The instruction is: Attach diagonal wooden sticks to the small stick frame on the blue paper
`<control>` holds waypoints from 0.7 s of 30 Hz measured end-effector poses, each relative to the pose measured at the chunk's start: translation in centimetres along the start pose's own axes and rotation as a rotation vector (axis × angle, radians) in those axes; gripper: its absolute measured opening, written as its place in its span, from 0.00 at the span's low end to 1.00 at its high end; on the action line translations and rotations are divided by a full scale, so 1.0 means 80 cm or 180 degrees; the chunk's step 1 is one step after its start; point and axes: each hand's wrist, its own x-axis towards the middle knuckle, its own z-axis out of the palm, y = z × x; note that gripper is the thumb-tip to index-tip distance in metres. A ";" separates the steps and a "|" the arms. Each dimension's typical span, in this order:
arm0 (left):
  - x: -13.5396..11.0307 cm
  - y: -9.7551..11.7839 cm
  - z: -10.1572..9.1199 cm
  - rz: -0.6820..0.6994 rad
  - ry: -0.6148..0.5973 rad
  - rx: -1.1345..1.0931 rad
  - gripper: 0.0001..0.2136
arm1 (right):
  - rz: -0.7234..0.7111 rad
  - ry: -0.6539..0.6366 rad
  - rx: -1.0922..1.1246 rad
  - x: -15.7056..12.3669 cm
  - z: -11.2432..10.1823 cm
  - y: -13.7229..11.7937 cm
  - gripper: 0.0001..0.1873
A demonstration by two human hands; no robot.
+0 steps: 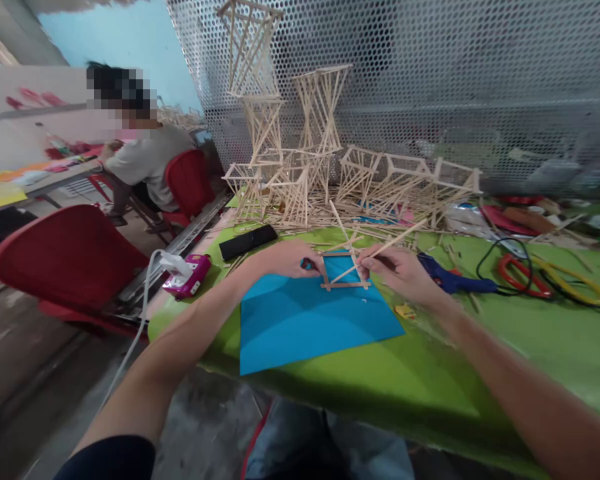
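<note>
A small square frame of thin wooden sticks (347, 285) rests over a blue sheet of paper (300, 327), with a few sticks rising at an angle from its corners. My left hand (293, 259) is closed on the left side of this frame, its fingertips at the edge. With fingers pinched, my right hand (400, 270) holds a loose wooden stick (400, 238) at the frame's right side; the stick slants up to the right. Just beyond my right hand lies a blue glue gun (455, 277).
Towers of sticks (320, 110) and loose sticks fill the table's back against a perforated metal panel (455, 80). A black case (248, 241) and pink power strip (187, 275) lie left. Red-handled scissors (523, 275) lie right. Another person (147, 157) sits left, near red chairs (70, 263).
</note>
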 end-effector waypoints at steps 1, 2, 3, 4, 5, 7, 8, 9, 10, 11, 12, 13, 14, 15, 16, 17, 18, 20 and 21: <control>0.002 0.000 0.001 0.0087 -0.0025 -0.0039 0.10 | 0.0010 -0.0046 0.0027 0.000 0.007 0.004 0.13; 0.004 -0.001 0.003 0.0172 -0.0032 -0.0075 0.10 | 0.0003 -0.0082 0.0034 -0.001 0.013 0.007 0.13; 0.006 -0.002 0.005 0.0246 -0.0031 -0.0112 0.10 | -0.0012 -0.0104 0.0027 -0.001 0.018 0.010 0.13; 0.007 -0.004 0.006 0.0300 -0.0024 -0.0148 0.10 | -0.0023 -0.0102 0.0016 -0.002 0.021 0.013 0.13; 0.008 -0.005 0.008 0.0333 -0.0010 -0.0178 0.10 | -0.0020 -0.0084 0.0011 -0.002 0.023 0.015 0.14; 0.009 -0.007 0.010 0.0371 0.0013 -0.0194 0.09 | 0.0017 -0.0050 0.0006 -0.002 0.025 0.018 0.14; 0.010 -0.007 0.011 0.0376 0.0026 -0.0174 0.09 | 0.0039 -0.0045 0.0000 -0.002 0.026 0.018 0.14; 0.010 -0.008 0.012 0.0373 0.0044 -0.0139 0.09 | 0.0058 -0.0050 -0.0007 -0.002 0.026 0.018 0.14; 0.010 -0.008 0.013 0.0361 0.0069 -0.0106 0.09 | 0.0072 -0.0059 -0.0016 -0.002 0.027 0.017 0.14; 0.010 -0.007 0.013 0.0346 0.0077 -0.0086 0.09 | 0.0082 -0.0068 -0.0025 -0.002 0.027 0.016 0.14; 0.010 -0.007 0.014 0.0329 0.0075 -0.0079 0.09 | 0.0090 -0.0070 -0.0033 -0.002 0.028 0.015 0.13; 0.011 -0.008 0.015 0.0316 0.0066 -0.0080 0.10 | 0.0093 -0.0066 -0.0041 -0.002 0.028 0.013 0.14; 0.011 -0.008 0.015 0.0312 0.0048 -0.0086 0.10 | 0.0102 -0.0063 -0.0055 -0.002 0.029 0.012 0.14; 0.012 -0.008 0.016 0.0316 0.0026 -0.0095 0.10 | 0.0112 -0.0061 -0.0067 -0.001 0.029 0.010 0.14; 0.012 -0.008 0.016 0.0323 0.0012 -0.0108 0.10 | 0.0126 -0.0061 -0.0083 -0.001 0.029 0.009 0.14; 0.013 -0.008 0.017 0.0331 0.0006 -0.0127 0.10 | 0.0139 -0.0071 -0.0112 0.000 0.029 0.008 0.14; 0.013 -0.007 0.017 0.0341 0.0008 -0.0154 0.10 | 0.0150 -0.0083 -0.0157 0.000 0.029 0.008 0.14; 0.014 -0.006 0.018 0.0365 -0.0008 -0.0233 0.10 | 0.0155 -0.0115 -0.0270 0.002 0.029 0.007 0.14; 0.014 -0.005 0.019 0.0375 -0.0028 -0.0280 0.10 | 0.0152 -0.0134 -0.0331 0.002 0.028 0.007 0.14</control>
